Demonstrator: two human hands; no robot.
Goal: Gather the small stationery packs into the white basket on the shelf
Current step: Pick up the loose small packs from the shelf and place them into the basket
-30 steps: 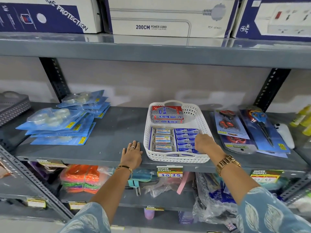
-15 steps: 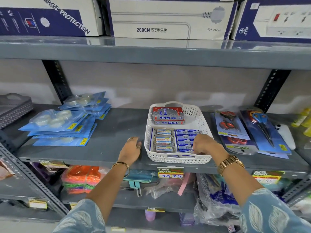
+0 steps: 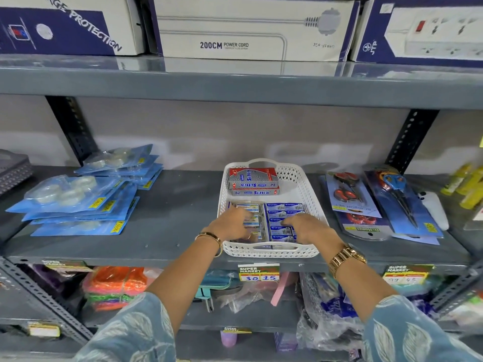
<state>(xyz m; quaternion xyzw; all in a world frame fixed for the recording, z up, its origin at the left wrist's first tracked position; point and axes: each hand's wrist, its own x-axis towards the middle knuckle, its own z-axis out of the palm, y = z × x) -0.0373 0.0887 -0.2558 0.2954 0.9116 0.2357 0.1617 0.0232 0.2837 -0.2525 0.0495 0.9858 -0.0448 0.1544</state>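
The white basket (image 3: 271, 251) stands on the middle grey shelf. Two red and silver Softek boxes (image 3: 252, 178) are stacked at its back. Rows of small blue packs (image 3: 285, 209) fill its front right, and small packs with white labels (image 3: 251, 207) fill its front left. My left hand (image 3: 231, 223) reaches over the basket's left rim, its blurred fingers spread over the white-labelled packs. My right hand (image 3: 306, 228) lies over the blue packs with its fingers bent down onto them. Whether it grips one is hidden.
Blue blister packs of tape rolls (image 3: 78, 202) are piled on the shelf to the left. Carded scissors (image 3: 386, 202) lie to the right, and beyond them stand yellow bottles (image 3: 467, 184). Power strip boxes (image 3: 251, 27) fill the upper shelf, and bagged goods sit below.
My left hand has left the shelf surface beside the basket and moved right, into the basket over the left packs. My right hand has stayed on the blue packs.
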